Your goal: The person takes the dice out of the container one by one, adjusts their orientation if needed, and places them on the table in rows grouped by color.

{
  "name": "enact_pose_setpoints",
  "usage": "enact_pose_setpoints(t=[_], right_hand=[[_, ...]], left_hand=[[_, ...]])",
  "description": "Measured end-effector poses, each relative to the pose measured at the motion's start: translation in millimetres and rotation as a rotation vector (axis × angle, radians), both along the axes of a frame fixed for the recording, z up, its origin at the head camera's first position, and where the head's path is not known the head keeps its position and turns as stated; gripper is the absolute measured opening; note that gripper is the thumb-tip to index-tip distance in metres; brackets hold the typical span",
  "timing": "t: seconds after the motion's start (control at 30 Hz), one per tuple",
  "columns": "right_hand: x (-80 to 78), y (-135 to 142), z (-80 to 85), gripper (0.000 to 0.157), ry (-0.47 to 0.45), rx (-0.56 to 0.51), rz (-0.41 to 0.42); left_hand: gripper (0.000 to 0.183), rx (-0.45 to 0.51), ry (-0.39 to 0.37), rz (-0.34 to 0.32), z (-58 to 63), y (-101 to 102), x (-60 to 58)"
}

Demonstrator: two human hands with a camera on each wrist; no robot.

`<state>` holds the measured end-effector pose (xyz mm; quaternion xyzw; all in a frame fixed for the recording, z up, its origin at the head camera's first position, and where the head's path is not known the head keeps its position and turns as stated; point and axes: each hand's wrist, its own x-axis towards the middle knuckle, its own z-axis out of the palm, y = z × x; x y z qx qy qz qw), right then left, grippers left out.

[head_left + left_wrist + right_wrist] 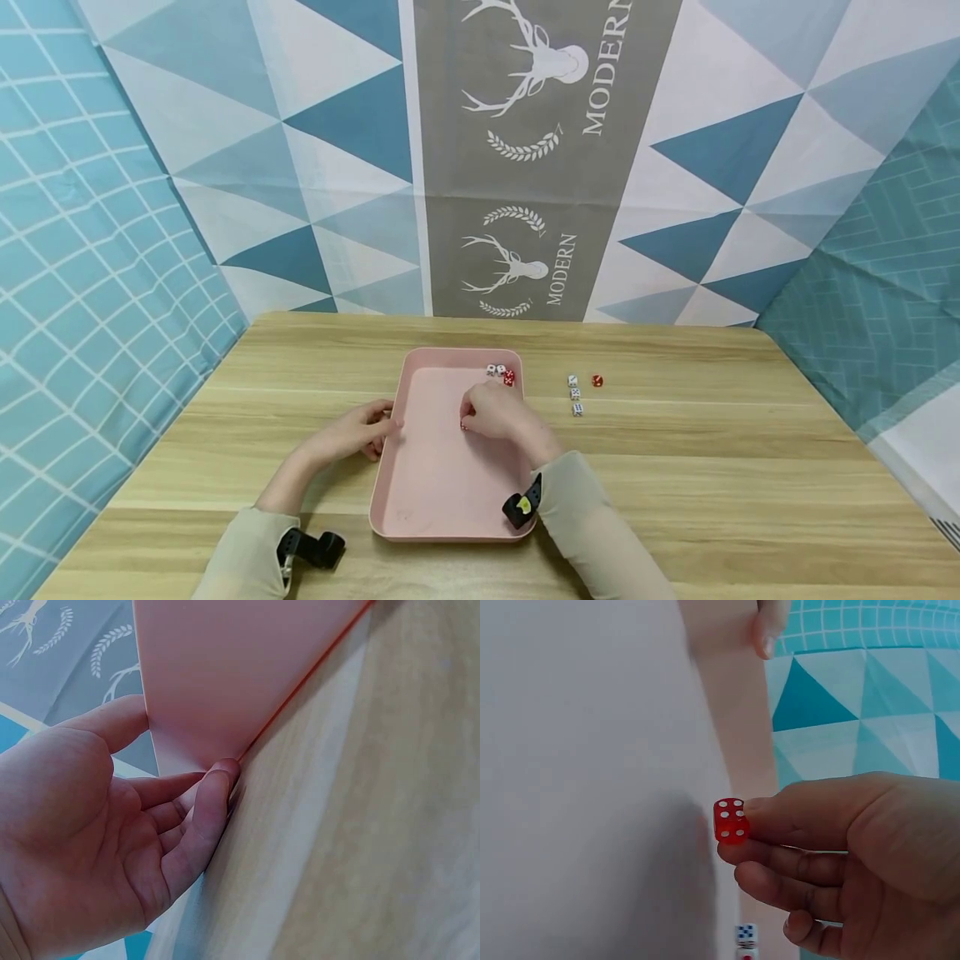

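Pinching hand: right hand [495, 408], thumb and fingertip closed on a red die [731, 823], over the tray floor; contact with the floor cannot be told.
Tray hand: left hand [352, 435], thumb over the rim, fingers curled against the outer wall.
Red die: glossy, translucent, rounded edges, white round pips.
Tray [427, 500]: pink, smooth, rectangular, rounded corners, raised walls.
Tabletop [712, 467]: pale wood grain, streaked bands.
Far right tray corner: white dice [492, 369] beside red dice [509, 377].
Right of tray: three white cubes [575, 393] lined up, one red cube [597, 381] near.
Backdrop [360, 192]: creased cloth, triangles and deer print.
Obstruction: right arm [540, 442] and black strap [521, 504] cover part of the tray's right wall.
Head view: pinched die mostly hidden by fingers.
Right wrist view: its pips plainly legible.
Left wrist view: fingertips at the wall's foot.
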<state>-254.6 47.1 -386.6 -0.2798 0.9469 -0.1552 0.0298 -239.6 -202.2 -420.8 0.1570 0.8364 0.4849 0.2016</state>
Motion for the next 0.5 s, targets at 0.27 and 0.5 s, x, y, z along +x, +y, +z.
enact_pose_setpoints(t=[0.27,0.5], right_hand=[[0.5,7,19.5,0.008,0.02,-0.039,-0.026],[0.7,19,33.3,0.009,0.018,-0.099,-0.054]], left_hand=[[0.048,0.0,0.011,-0.006,-1.2,-1,0.3],[0.048,0.006,0.017,-0.009,-0.9,-1,0.6]])
